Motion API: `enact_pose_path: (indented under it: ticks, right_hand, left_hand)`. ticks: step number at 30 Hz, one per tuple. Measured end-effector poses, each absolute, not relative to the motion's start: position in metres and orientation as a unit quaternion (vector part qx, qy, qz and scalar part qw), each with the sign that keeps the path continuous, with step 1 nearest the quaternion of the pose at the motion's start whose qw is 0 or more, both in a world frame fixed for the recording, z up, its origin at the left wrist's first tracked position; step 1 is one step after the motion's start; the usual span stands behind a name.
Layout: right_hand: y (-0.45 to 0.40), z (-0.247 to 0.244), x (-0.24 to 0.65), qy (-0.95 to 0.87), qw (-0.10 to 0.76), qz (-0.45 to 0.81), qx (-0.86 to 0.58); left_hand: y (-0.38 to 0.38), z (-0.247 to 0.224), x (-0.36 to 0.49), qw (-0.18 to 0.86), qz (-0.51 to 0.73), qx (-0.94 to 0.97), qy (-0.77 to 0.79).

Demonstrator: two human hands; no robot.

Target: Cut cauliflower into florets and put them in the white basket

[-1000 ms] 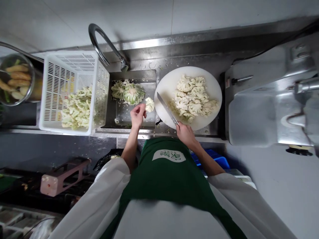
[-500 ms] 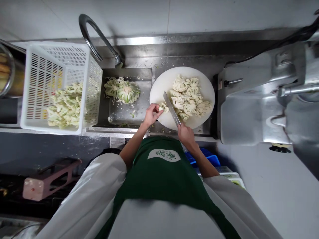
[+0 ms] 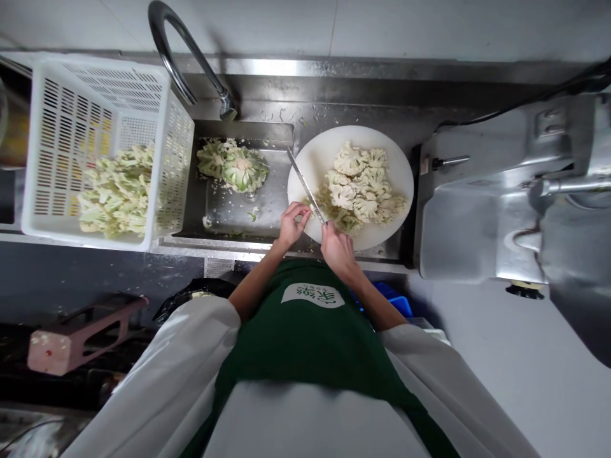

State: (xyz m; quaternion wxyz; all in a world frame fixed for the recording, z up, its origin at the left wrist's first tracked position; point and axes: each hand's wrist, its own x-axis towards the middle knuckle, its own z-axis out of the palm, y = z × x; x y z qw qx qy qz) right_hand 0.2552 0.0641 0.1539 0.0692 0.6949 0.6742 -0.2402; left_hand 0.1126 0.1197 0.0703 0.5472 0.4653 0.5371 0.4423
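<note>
My right hand (image 3: 338, 249) is closed around the handle of a knife (image 3: 305, 186), whose blade points up and left over the left edge of a round white cutting board (image 3: 375, 240). Just left of the knife, my left hand (image 3: 293, 222) has its thumb and fingertips pinched together at the board's edge, by a small pale piece beside the blade; what they grip is too small to make out. Cut cauliflower pieces (image 3: 360, 184) lie heaped on the middle and right of the board.
A metal sink (image 3: 277, 213) left of the board holds cauliflower heads (image 3: 243, 170) and scraps. Over its left end stands a white basket (image 3: 169, 159) with florets (image 3: 119, 197). A faucet (image 3: 191, 60) arches behind. Right of the board is a metal machine (image 3: 520, 203).
My right hand and the knife have moved left, and the blade now reaches past the board's left edge. The small floret by my left fingertips is now mostly hidden. The camera view has shifted slightly.
</note>
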Motion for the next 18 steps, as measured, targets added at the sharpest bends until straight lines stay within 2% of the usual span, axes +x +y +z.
enact_pose_path:
  ticks: [7, 11, 15, 18]
  right_hand:
    - [0.065, 0.137, 0.247, 0.669, 0.104, -0.243, 0.694]
    - [0.071, 0.12, 0.244, 0.646, 0.141, -0.284, 0.694]
    - [0.077, 0.113, 0.25, 0.641, 0.119, -0.29, 0.7]
    - [0.081, 0.113, 0.261, 0.636, 0.103, -0.294, 0.706]
  left_hand:
    - [0.12, 0.063, 0.112, 0.535, 0.465, 0.462, 0.533]
    - [0.119, 0.045, 0.107, 0.455, 0.456, 0.574, 0.506]
    - [0.114, 0.021, 0.106, 0.36, 0.45, 0.624, 0.527]
    - [0.11, 0.01, 0.108, 0.332, 0.454, 0.601, 0.569]
